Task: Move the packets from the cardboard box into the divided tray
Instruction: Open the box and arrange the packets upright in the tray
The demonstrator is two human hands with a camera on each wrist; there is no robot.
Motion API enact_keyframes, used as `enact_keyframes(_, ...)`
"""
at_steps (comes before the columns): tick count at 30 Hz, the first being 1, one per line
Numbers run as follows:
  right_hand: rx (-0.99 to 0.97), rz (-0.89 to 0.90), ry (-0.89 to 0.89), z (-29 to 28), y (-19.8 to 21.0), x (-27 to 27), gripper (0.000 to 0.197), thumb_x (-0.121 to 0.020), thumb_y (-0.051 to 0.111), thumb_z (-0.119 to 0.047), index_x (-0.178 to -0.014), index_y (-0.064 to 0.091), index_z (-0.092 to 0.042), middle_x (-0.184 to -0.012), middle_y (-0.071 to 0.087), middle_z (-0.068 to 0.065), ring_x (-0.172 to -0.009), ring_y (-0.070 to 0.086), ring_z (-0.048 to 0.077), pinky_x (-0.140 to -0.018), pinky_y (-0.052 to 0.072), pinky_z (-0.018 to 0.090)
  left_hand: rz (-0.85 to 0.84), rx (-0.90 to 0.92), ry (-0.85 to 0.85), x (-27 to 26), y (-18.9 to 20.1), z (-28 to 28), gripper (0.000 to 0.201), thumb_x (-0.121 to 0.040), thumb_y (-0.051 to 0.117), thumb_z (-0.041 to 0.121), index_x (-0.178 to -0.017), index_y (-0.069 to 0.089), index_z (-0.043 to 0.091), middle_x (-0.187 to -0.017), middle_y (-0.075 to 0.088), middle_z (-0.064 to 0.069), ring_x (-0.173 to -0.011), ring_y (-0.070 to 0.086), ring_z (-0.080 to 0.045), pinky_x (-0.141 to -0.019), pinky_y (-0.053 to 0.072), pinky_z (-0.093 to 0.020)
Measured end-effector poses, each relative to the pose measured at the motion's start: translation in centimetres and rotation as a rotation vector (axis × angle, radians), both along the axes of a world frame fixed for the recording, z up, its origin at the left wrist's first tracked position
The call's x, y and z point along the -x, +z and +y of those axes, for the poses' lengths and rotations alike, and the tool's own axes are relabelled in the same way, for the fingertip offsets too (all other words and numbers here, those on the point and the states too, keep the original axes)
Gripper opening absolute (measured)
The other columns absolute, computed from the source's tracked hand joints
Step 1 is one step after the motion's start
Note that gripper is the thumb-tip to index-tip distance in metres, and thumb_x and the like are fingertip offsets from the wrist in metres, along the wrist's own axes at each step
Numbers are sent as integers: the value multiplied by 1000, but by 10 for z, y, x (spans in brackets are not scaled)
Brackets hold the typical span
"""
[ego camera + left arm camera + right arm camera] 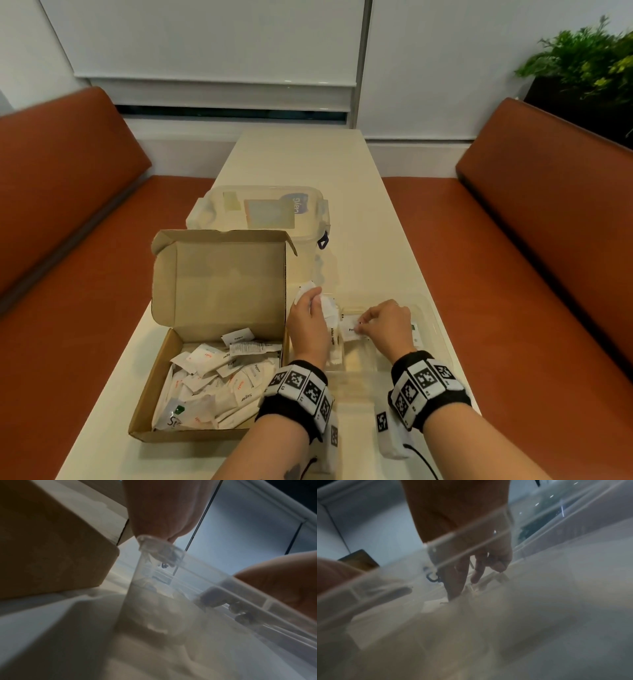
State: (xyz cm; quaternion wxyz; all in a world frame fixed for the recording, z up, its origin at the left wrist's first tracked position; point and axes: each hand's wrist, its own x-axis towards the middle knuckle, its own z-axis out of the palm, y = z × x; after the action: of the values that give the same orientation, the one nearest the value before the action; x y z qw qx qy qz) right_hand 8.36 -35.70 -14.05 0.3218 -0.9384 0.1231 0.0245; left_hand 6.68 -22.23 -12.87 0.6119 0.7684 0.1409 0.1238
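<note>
Head view: on the cream counter (342, 164), an open cardboard box (219, 274) holds white paper packets (219, 380) printed "Sugar". Beside it, the clear divided tray (428, 322). Left hand (305, 325) grips several packets; right hand (387, 325) pinches one over the tray.

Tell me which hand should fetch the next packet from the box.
Left, probably. The left hand is right beside the cardboard box, though it holds white packets to drop first. The right hand is farther away over the clear tray, pinching a packet.
</note>
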Motion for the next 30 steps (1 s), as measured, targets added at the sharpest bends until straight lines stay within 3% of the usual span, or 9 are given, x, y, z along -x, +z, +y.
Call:
enact_keyframes(3,125,-25,24,3,-4,0,4,-81,70,-23,-81,71,-19,-107,52,2,-110,39,22,-82,28,20,6,14,0,-1,-2,0,29,-100,42,13,-121,62,10,-126,60,-4,-112,51,-9,-95,37,-16)
enact_keyframes(8,200,-91,57,7,-10,3,13,-87,58,-15,-91,69,-12,-109,49,2,-108,38,21,-83,42,25,10,31,2,-2,-4,-2,28,-100,43,12,-120,63,10,-125,60,-4,-112,52,-10,-95,37,-17)
enact_keyframes(14,296,-209,121,8,-8,5,14,-87,52,-9,-96,61,-12,-112,46,4,-100,37,21,-80,46,30,13,24,4,-4,-6,-3,28,-99,44,11,-118,64,10,-123,62,-5,-107,52,-7,-94,37,-16)
enact_keyframes(20,422,-210,257,3,-10,4,12,-84,59,-17,-89,68,-23,-124,44,-1,-106,36,21,-81,43,27,20,-13,-17,-1,-3,-2,28,-99,44,11,-118,64,10,-123,61,-4,-104,50,-6,-93,36,-15)
enact_keyframes(30,339,-162,232,-1,-4,5,13,-81,67,-31,-91,69,-25,-116,47,-4,-105,35,17,-85,40,26,32,1,-56,4,4,0,28,-100,42,12,-119,63,11,-124,60,-2,-109,50,-6,-96,36,-16)
